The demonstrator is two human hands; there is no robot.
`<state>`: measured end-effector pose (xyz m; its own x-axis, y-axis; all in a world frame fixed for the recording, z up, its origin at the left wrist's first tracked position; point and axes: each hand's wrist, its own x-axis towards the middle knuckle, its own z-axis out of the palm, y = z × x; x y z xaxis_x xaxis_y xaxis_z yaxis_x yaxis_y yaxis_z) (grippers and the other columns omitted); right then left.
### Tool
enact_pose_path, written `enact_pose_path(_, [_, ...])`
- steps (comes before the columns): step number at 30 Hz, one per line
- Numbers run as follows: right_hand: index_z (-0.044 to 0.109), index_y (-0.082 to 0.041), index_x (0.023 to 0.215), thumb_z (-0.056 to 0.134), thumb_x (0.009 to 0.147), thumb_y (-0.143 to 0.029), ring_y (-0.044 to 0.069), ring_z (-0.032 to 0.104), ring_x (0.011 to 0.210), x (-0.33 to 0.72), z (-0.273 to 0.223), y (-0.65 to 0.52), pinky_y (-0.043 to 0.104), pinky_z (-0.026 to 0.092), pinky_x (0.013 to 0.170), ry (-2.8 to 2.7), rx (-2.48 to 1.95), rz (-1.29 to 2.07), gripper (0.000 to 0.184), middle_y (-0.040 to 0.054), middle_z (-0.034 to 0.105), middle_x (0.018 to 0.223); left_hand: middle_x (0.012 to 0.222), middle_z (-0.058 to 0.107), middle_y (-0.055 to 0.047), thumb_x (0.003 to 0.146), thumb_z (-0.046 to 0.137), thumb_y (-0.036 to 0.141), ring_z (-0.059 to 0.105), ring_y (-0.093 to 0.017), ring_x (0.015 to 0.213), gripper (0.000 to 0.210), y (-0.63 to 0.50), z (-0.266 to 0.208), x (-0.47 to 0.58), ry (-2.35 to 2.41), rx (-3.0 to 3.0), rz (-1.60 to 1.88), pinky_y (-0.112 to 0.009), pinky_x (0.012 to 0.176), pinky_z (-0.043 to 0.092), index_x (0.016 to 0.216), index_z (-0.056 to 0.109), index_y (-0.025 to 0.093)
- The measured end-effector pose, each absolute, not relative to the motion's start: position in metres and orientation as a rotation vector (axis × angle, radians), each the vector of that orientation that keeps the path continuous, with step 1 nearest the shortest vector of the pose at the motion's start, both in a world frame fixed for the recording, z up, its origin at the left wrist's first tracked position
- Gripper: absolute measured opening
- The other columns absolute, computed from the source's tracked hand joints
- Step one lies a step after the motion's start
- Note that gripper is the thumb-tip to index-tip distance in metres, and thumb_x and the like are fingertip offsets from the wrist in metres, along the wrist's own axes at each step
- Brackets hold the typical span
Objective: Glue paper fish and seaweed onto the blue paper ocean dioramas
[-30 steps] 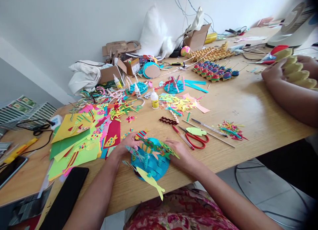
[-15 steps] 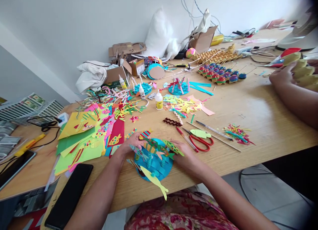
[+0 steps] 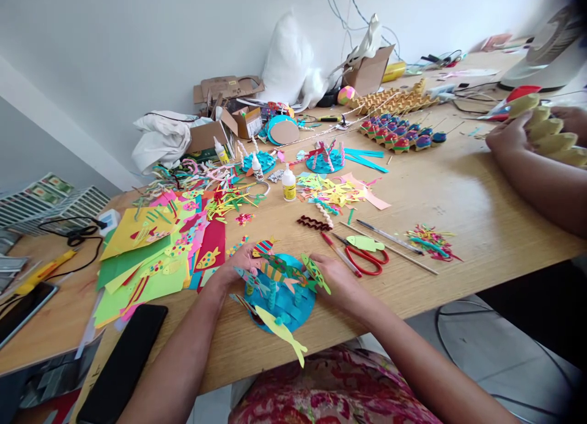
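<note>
A blue woven paper disc (image 3: 293, 314) lies near the front table edge, with several paper fish raised on twisted pipe-cleaner stems. At its left side is my left hand (image 3: 235, 269), close behind a striped fish; its fingertips are largely hidden by the fish. My right hand (image 3: 334, 278), on the other side, has its fingers closed at a green patterned paper fish (image 3: 315, 274). A plain yellow fish (image 3: 282, 333) juts over the front of the disc. Red-handled scissors (image 3: 367, 260), a pale green paper fish (image 3: 365, 243) and a red pen (image 3: 340, 253) lie beyond my right hand.
Coloured paper sheets (image 3: 142, 253) and a black phone (image 3: 123, 363) lie left. Glue bottles (image 3: 288, 184), paper scraps (image 3: 332, 190) and other blue discs (image 3: 325, 161) stand further back. At right, another person's hand (image 3: 511, 131) holds egg-carton pieces (image 3: 550, 134).
The view has shifted slightly, so most things sit a little further left. The green patterned fish at my right hand has tilted more steeply. My left hand stays beside the disc.
</note>
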<state>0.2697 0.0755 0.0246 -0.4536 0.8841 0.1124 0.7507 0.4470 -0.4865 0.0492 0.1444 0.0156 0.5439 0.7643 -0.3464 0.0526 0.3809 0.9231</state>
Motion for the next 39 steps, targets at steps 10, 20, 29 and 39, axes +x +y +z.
enact_pose_path(10, [0.059, -0.014, 0.078, 0.042, 0.078, -0.015, 0.016, 0.054, 0.075, 0.266, 0.023, 0.073, 0.023, 0.039, 0.066, -2.371, -1.445, 0.458, 0.017, 0.0075, 0.059, 0.08, 0.064, 0.065, -0.002, 0.046, 0.074, 0.02, 0.06, -0.018, 0.057, 0.034, 0.144, 0.022, 0.054, 0.892, 1.122, 0.552, -0.025, 0.051, 0.046, 0.077, 0.063, 0.013])
enact_pose_path(20, [0.057, -0.014, 0.082, 0.042, 0.079, -0.016, 0.016, 0.054, 0.074, 0.263, 0.03, 0.071, 0.023, 0.038, 0.065, -2.393, -1.525, 0.472, 0.016, 0.0079, 0.058, 0.082, 0.061, 0.062, -0.001, 0.05, 0.073, 0.022, 0.056, -0.014, 0.051, 0.025, 0.143, 0.02, 0.053, 0.906, 1.116, 0.535, -0.025, 0.05, 0.044, 0.07, 0.062, 0.013])
enact_pose_path(29, [0.052, -0.016, 0.083, 0.044, 0.069, -0.009, 0.016, 0.056, 0.074, 0.27, 0.033, 0.067, 0.023, 0.038, 0.064, -2.171, -1.47, 0.76, 0.017, 0.0059, 0.061, 0.081, 0.06, 0.061, 0.0, 0.049, 0.075, 0.024, 0.055, -0.012, 0.051, 0.026, 0.147, 0.016, 0.051, 0.914, 1.196, 0.567, -0.024, 0.052, 0.044, 0.068, 0.061, 0.012])
enact_pose_path(39, [0.051, -0.017, 0.069, 0.042, 0.067, -0.003, 0.012, 0.049, 0.061, 0.262, 0.039, 0.067, 0.02, 0.034, 0.054, -2.088, -1.382, 0.696, 0.016, 0.0027, 0.055, 0.069, 0.065, 0.061, -0.002, 0.05, 0.075, 0.028, 0.057, -0.015, 0.055, 0.033, 0.143, 0.018, 0.05, 0.904, 1.105, 0.535, -0.025, 0.052, 0.044, 0.076, 0.063, 0.013])
